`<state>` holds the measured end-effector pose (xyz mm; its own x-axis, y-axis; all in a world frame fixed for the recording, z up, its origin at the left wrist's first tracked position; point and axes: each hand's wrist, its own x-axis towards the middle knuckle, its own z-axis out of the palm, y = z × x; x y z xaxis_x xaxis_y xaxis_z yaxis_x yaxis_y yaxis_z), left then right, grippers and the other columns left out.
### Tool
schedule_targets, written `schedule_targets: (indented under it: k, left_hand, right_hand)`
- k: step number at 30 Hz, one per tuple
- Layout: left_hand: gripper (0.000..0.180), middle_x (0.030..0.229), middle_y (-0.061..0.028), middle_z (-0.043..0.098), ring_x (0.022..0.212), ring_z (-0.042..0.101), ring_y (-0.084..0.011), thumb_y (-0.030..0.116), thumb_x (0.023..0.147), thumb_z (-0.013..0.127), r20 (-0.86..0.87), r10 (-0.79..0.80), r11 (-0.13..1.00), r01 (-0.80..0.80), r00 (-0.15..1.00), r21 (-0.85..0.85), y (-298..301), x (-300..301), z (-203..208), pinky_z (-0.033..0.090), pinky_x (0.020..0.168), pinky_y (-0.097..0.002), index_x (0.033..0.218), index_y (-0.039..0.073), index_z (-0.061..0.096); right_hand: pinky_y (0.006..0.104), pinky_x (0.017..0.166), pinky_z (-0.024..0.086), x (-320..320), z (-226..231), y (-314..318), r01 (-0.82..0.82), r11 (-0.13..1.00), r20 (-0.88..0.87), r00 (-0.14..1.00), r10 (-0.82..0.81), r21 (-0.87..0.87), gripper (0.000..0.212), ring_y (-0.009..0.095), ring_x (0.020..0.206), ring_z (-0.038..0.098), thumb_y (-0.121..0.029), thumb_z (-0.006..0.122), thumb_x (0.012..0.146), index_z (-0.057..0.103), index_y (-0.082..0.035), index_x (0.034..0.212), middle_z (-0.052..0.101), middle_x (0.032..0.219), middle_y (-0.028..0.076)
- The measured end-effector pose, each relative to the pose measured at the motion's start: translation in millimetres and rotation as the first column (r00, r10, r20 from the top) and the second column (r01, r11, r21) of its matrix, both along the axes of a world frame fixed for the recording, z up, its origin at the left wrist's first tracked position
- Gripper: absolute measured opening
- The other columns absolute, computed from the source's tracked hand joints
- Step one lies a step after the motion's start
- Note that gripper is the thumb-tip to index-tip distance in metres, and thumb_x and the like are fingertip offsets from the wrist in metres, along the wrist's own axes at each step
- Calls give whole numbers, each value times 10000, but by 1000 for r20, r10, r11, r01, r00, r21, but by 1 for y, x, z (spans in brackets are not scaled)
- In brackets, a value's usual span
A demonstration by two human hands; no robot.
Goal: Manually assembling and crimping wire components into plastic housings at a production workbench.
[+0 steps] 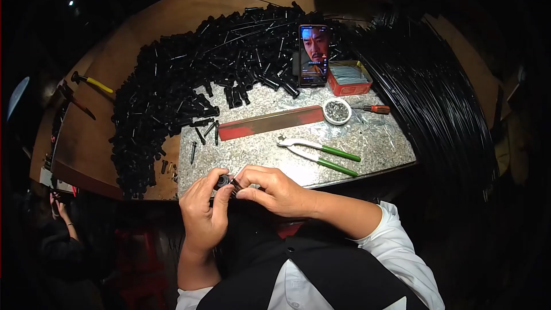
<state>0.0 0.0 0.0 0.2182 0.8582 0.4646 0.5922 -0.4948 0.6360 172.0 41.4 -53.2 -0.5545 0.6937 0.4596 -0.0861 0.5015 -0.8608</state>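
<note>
My left hand (205, 205) is closed around a short black tubular part (222, 182), its round end showing between thumb and fingers. Close against it, my right hand (271, 190) pinches a thin, dark, shiny piece (236, 186); its exact kind is partly hidden by the fingers. Both hands meet at the front edge of a speckled stone slab (258, 158). Beyond them lie green-handled pincers (318, 155) with their jaws to the left. A long reddish-brown bar (271, 123) rests farther back on the slab.
Black tubular parts (172, 83) form a large heap at the back left. A phone (314, 55) stands by a red box (349, 85) of thin strips. Nearby are a white bowl (337, 112) of small metal bits and a screwdriver (376, 109). Long black rods (436, 92) spread over the right side.
</note>
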Motion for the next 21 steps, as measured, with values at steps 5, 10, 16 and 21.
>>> schedule_targets:
  k: [5,10,16,21]
  left_hand:
    - [249,858,-182,620,733,626,-324,40,848,595,9,81,982,-81,997,173,1,10,-12,473,637,-353,1075,-43,531]
    - [295,800,-178,570,658,592,-318,78,866,605,185,137,984,-155,973,87,-2,27,-30,454,594,-358,1084,-32,439]
    - [194,762,-117,527,639,523,-187,54,887,564,212,229,972,-235,950,2,3,32,-36,421,585,-317,1008,-16,428]
    - [158,780,-139,526,620,522,-225,44,887,545,148,218,952,-244,965,188,6,27,-39,424,582,-327,979,-23,435]
  right_hand:
    - [324,785,458,-3,-2,3,66,997,21,998,-66,-31,113,249,880,576,-56,607,855,517,3,822,563,909,129]
    - [316,785,468,-11,-7,-2,134,990,-51,990,-131,45,125,251,894,578,-20,618,823,503,10,782,567,953,132]
    - [305,743,482,-14,-14,-6,206,978,-14,978,-207,-35,151,235,877,588,-9,631,810,494,13,751,577,971,137]
    - [286,694,492,-16,-13,-8,247,969,34,968,-248,25,144,218,857,588,-1,635,806,498,9,762,567,973,135]
